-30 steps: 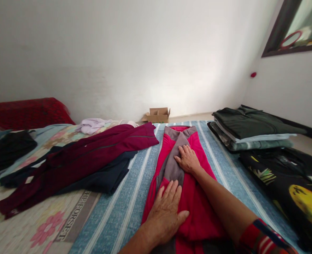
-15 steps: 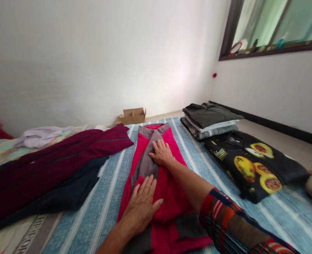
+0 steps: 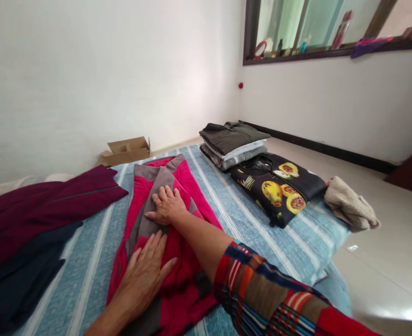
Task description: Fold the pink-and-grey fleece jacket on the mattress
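A pink and grey jacket (image 3: 200, 186) lies folded lengthwise on the blue striped bed (image 3: 90, 261), its collar toward the wall. My left hand (image 3: 144, 270) rests flat on its lower part, fingers spread and thumb out. Farther up, my right hand (image 3: 167, 204) presses on the grey upper panel, fingers apart, its forearm crossing the jacket. Neither hand grips the cloth. The jacket's lower end is partly hidden by my arms.
Maroon (image 3: 52, 198) and dark navy garments (image 3: 27, 275) lie at left. At right are a folded clothes stack (image 3: 233, 142), a black fruit-print garment (image 3: 279, 186) and a beige cloth (image 3: 351, 203) at the bed's edge. An open cardboard box (image 3: 127, 150) stands by the wall.
The view has turned right, so everything sits farther left and more floor and window show. Both hands stay on the jacket in nearly the same places.
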`<act>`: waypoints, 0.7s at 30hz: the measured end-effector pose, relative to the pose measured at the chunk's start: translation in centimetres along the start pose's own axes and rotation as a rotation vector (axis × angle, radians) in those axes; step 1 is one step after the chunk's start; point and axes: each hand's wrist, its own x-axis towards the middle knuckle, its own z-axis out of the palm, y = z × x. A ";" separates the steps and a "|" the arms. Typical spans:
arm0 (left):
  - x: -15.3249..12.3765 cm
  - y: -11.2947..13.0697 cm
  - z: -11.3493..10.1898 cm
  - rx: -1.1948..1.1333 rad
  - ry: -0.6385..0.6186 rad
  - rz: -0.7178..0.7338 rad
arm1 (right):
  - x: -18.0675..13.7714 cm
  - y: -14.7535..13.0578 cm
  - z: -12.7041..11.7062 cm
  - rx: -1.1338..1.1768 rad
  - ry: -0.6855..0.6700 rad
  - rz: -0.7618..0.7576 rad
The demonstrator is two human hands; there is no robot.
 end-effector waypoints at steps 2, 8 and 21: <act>0.2 0.2 -0.3 0.012 -0.009 -0.030 | 0.0 -0.3 -0.3 -0.011 0.003 0.006; 1.0 0.5 -0.9 -0.053 0.037 -0.097 | -2.0 -2.4 -1.0 -0.052 0.173 -0.051; 1.3 0.3 -1.4 -0.015 0.028 -0.014 | -5.0 -3.0 -1.4 0.034 0.031 0.026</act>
